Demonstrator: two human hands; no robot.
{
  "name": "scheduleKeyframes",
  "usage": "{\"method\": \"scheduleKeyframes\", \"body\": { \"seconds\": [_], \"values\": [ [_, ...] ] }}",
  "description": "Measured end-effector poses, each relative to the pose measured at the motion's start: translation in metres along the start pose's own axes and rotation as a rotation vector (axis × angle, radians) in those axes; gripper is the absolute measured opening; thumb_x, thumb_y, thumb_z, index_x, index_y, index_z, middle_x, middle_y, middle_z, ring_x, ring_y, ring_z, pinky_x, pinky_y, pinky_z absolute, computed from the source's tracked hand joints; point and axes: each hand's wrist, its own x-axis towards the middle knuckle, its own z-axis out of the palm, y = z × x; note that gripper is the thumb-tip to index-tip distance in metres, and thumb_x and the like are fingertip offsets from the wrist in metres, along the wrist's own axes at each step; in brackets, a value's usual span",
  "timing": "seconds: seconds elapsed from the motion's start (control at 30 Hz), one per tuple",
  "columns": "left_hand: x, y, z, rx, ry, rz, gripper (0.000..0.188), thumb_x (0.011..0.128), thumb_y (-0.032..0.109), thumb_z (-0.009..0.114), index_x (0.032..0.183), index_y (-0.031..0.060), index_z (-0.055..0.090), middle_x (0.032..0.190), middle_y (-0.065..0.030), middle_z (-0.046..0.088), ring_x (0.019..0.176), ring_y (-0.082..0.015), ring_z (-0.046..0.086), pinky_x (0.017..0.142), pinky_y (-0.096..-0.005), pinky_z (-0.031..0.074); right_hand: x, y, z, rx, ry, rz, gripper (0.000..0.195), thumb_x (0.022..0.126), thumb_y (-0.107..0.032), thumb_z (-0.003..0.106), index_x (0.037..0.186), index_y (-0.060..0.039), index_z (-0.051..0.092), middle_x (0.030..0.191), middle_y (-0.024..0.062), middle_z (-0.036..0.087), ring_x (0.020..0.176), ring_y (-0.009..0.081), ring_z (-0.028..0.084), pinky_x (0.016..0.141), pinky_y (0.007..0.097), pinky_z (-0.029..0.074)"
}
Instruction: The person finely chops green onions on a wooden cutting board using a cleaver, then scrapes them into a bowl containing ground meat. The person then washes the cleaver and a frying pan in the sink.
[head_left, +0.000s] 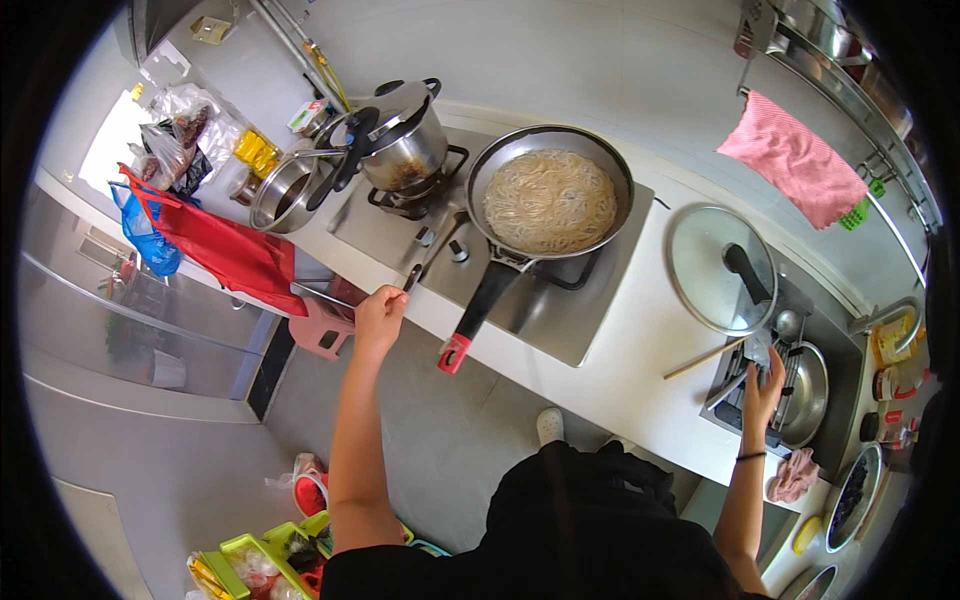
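My left hand (381, 315) is at the counter's front edge, its curled fingers closed on the dark handle end of a slim utensil (435, 251) that reaches over the hob. Right of it, a frying pan (551, 191) with noodles in liquid (551, 201) sits on the burner, its black and red handle (484, 304) pointing toward me. My right hand (763, 390) has its fingers apart over the sink's edge, beside a small clear plastic item (758, 346); no grip on it shows. A glass lid (720, 270) and a wooden stick (703, 358) lie just beyond.
A pressure cooker (405, 139) stands on the left burner, a steel pot (285, 195) beside it. A red bag (225, 247) hangs over the counter edge. The sink (836, 405) holds a steel bowl (810, 394). A pink stool (322, 326) stands below the counter.
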Motion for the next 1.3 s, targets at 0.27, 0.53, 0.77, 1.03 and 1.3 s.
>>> {"method": "scheduleKeyframes", "body": {
  "seconds": [0.27,0.53,0.77,1.03,1.3],
  "values": [
    [0.088,-0.035,0.078,-0.116,-0.301,-0.22,0.04,0.088,0.039,0.068,0.079,0.0002,0.061,0.061,-0.0092,0.063,0.051,-0.0194,0.063,0.047,-0.0328,0.05,-0.069,0.01,-0.012,0.159,0.111,0.098,0.034,0.092,-0.004,0.058,0.125,-0.009,0.056,0.131,0.0056,0.055,0.123,0.02,0.051,0.1,0.038,0.041],
    [0.155,-0.032,0.133,0.222,-0.437,-0.397,0.056,0.088,0.05,0.064,0.074,-0.0039,0.064,0.06,-0.0105,0.064,0.049,-0.0201,0.062,0.048,-0.0322,0.052,-0.079,-0.083,-0.008,0.082,0.135,-0.012,0.024,0.091,0.001,0.056,0.114,-0.0068,0.059,0.125,0.0098,0.056,0.115,0.0196,0.055,0.089,0.0307,0.047],
    [0.153,-0.055,0.13,0.696,-0.309,0.224,0.034,0.087,0.029,0.064,0.107,0.0009,0.058,0.083,-0.021,0.07,0.073,-0.0373,0.068,0.068,-0.0465,0.055,-0.102,-0.095,0.024,0.357,-0.042,0.215,0.02,0.091,0.004,0.056,0.109,-0.0031,0.062,0.11,0.0069,0.062,0.103,0.0145,0.06,0.085,0.0265,0.05],
    [0.07,-0.002,0.084,-0.515,-0.651,-0.453,0.039,0.099,0.039,0.053,0.114,0.0043,0.056,0.081,-0.0066,0.067,0.075,-0.0209,0.065,0.063,-0.0373,0.053,-0.095,-0.148,0.047,0.376,-0.267,0.139,0.016,0.091,0.003,0.057,0.105,0.0013,0.064,0.104,0.0091,0.068,0.1,0.0174,0.066,0.087,0.0301,0.053],
    [0.007,0.058,0.095,-1.391,-1.109,-0.672,0.029,0.099,0.03,0.053,0.116,0.0053,0.054,0.075,-0.0015,0.055,0.057,-0.0088,0.05,0.047,-0.02,0.04,-0.086,-0.238,0.15,0.397,-0.912,0.16,0.064,0.094,-0.044,0.06,0.135,0.0034,0.048,0.126,0.0251,0.058,0.112,0.0306,0.06,0.094,0.0389,0.05]
  ]
}}
